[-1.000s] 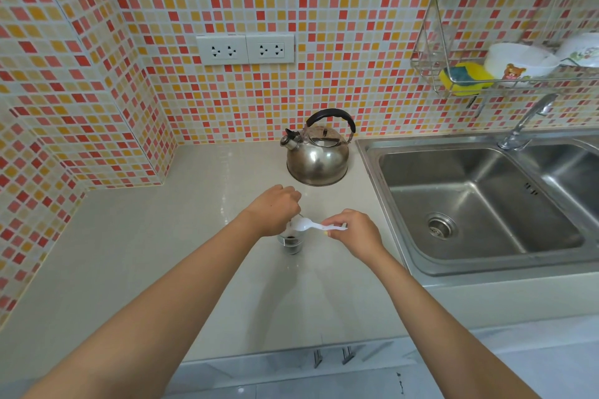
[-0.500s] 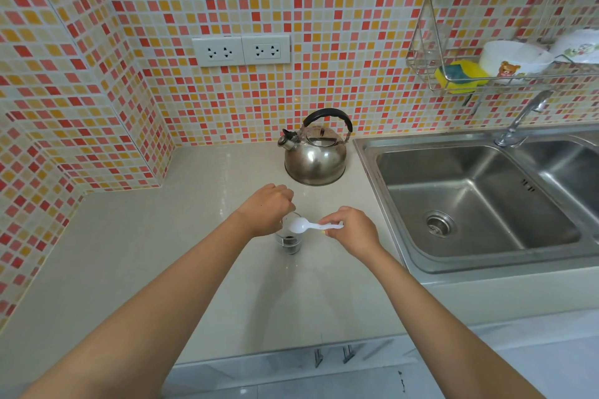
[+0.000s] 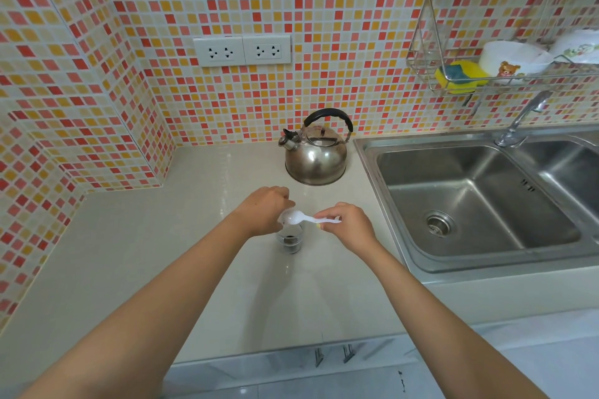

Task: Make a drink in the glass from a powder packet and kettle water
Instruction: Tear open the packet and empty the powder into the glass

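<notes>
A small clear glass (image 3: 290,241) with a dark layer at its bottom stands on the pale counter (image 3: 129,253), in front of the steel kettle (image 3: 316,155). My left hand (image 3: 265,209) is curled over the glass's left rim and appears to grip it. My right hand (image 3: 348,225) pinches the handle of a white plastic spoon (image 3: 303,220). The spoon lies nearly level, its bowl above the glass mouth and touching my left fingers. No powder packet is in view.
A double steel sink (image 3: 470,197) with a faucet (image 3: 522,116) lies right of the counter. Above it, a wire rack (image 3: 421,52) holds a yellow sponge and white bowls. Two wall sockets (image 3: 241,50) sit on the tiled wall.
The spoon's bowl has shifted slightly left, closer to my left hand above the glass. Both hands otherwise stay in place.
</notes>
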